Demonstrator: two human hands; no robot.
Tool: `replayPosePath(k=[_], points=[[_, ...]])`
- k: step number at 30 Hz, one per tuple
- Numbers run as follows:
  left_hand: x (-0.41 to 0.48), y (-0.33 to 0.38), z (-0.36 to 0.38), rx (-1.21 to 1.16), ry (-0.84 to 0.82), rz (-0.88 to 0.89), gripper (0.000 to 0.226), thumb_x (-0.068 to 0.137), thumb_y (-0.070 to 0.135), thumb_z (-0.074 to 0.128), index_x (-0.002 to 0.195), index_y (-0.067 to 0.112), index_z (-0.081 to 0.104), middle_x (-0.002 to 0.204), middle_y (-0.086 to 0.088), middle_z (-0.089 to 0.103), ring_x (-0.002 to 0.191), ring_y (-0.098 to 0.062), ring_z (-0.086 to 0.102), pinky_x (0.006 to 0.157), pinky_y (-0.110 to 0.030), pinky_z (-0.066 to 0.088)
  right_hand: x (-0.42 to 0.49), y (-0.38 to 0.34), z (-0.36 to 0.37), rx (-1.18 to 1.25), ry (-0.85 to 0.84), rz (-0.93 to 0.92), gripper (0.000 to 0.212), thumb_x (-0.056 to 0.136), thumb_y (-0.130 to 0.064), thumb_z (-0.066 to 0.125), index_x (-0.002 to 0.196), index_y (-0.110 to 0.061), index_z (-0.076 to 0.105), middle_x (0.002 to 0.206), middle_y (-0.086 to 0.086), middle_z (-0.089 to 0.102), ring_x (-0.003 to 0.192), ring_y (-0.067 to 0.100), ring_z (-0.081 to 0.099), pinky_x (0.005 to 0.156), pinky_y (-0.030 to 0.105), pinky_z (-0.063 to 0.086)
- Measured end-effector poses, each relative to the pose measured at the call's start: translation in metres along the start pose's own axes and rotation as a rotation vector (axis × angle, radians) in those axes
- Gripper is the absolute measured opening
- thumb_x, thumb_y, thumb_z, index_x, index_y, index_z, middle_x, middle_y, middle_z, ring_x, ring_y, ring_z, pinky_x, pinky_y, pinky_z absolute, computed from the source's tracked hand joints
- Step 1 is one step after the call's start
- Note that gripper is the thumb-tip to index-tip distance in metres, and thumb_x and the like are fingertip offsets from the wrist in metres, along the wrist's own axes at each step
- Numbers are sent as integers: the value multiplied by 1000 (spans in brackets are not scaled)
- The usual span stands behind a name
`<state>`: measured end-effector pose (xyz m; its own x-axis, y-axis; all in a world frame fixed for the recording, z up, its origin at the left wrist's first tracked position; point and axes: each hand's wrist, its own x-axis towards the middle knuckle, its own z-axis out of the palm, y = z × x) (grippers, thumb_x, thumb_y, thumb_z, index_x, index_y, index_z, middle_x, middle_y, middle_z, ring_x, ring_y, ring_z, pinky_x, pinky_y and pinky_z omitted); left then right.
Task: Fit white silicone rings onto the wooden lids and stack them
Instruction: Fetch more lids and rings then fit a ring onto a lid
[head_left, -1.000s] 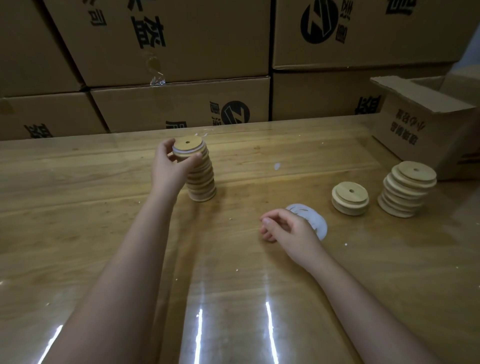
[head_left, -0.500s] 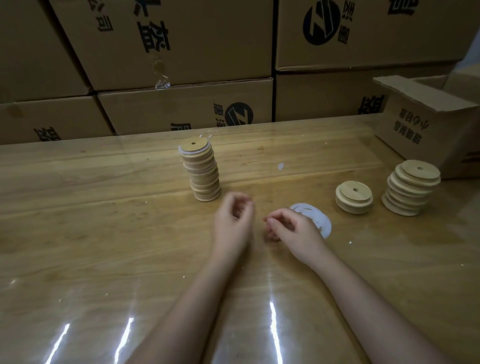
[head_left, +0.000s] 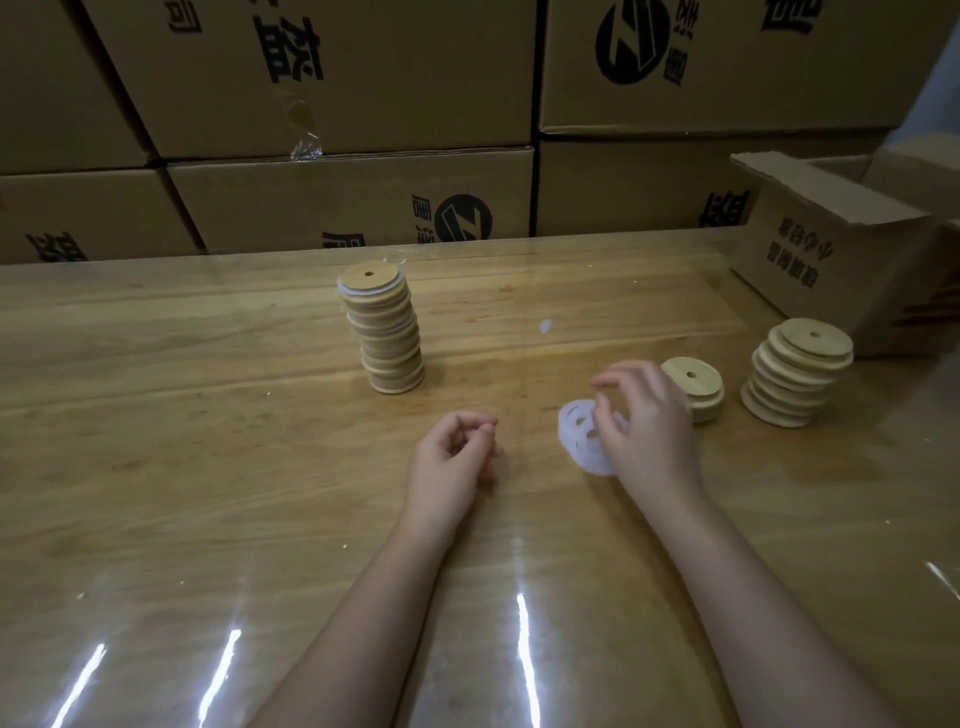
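A tall leaning stack of wooden lids with white rings (head_left: 388, 332) stands at the table's middle back. A small pile of white silicone rings (head_left: 577, 434) lies right of centre. My right hand (head_left: 647, 423) hovers over that pile with fingers spread and relaxed, the thumb at the rings and the fingertips near a short stack of two bare lids (head_left: 698, 389). A taller stack of bare lids (head_left: 797, 371) stands further right. My left hand (head_left: 451, 460) rests on the table left of the rings, fingers loosely curled, holding nothing.
A wall of printed cardboard boxes (head_left: 332, 202) runs along the table's far edge. An open cardboard box (head_left: 826, 260) sits at the back right, close behind the bare lids. A glossy clear sheet covers the wooden table (head_left: 182, 467).
My left hand let go of the top lid on the tall stack and drew back to the table's middle. My right hand moved right, from beside the rings to over them.
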<state>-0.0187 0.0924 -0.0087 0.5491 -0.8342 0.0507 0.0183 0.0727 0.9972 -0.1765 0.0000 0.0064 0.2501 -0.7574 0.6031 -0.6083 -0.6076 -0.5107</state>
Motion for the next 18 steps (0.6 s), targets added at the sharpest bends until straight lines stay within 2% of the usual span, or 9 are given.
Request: replayPosePath(k=[7,12,18], points=[[10,-3,-13,-216,27,-55,11,93,5,52,91,10,62,61,2,61,53,-7,52,48,-15,40,2,38,-11,-220,44,198,25,84,-8,60,108,-11,66,118,6,64,117,29,52,111,47,18],[10,-5,-11,-195,27,-50,12,93,5,52,94,11,61,61,4,63,53,-4,53,48,-14,42,1,50,-9,-183,-124,274,41,87,-9,57,128,-9,53,148,12,36,140,29,19,111,40,20],[9,-2,-11,-203,30,-48,13,93,3,51,91,11,61,59,4,63,52,-3,53,48,-14,41,3,55,-9,-165,-106,347,44,93,-10,50,137,-7,43,154,9,25,144,28,11,115,36,13]])
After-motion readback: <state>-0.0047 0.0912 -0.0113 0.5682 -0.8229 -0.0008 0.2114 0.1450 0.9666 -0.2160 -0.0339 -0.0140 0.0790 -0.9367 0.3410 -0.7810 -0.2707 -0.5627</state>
